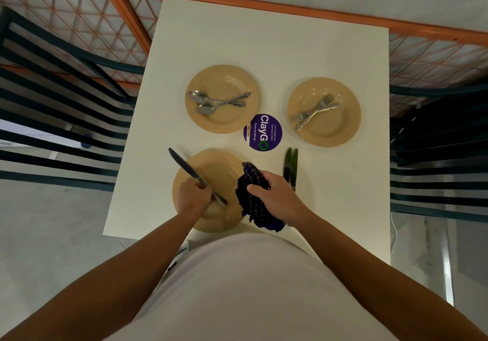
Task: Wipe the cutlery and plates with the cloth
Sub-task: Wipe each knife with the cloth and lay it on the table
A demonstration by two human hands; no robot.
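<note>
My left hand grips a table knife by its handle, blade pointing up-left over the near tan plate. Beside it, my right hand grips a bunched dark blue checked cloth at that plate's right rim. Two more knives lie side by side on the table to the right. The far left plate holds crossed spoons. Forks lie on the far right plate.
The white table bears a round purple sticker between the plates. Dark slatted chairs flank the table on the left and on the right. An orange mesh railing runs behind the table.
</note>
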